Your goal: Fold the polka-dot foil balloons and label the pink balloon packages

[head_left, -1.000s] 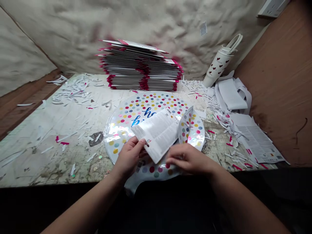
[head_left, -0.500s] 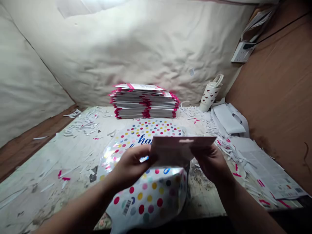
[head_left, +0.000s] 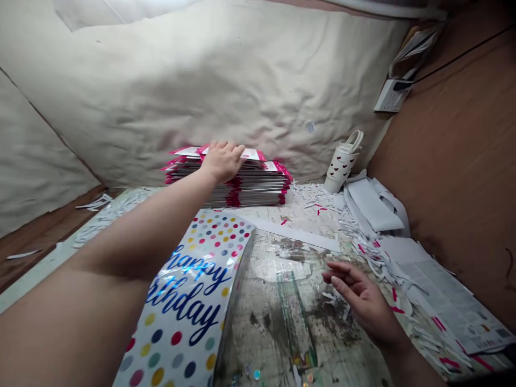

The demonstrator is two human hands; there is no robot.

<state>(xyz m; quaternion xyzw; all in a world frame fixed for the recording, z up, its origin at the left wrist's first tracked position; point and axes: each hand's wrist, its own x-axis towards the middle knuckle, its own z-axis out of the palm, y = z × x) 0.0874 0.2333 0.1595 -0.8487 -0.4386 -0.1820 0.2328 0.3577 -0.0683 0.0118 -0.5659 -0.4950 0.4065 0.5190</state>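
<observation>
My left hand reaches to the top of a stack of flat pink-and-white packets, its fingers bent over a top packet; the fingertips are hidden behind the knuckles. My right hand hovers over the table at the right, holding nothing, its fingers loosely curled and apart from the thumb. Beneath my left forearm lies a shiny polka-dot bag with blue "happy birthday" lettering, partly covered by the arm.
A white strip lies behind the stained tabletop area. Paper scraps are scattered around. A white tumbler with hearts stands at the back right, near folded white sheets. A printed sheet lies along the brown right wall.
The flat packet held between both hands is gone from there. My left hand has moved forward onto the stack, and my right hand is now empty. The polka-dot bag appears farther left.
</observation>
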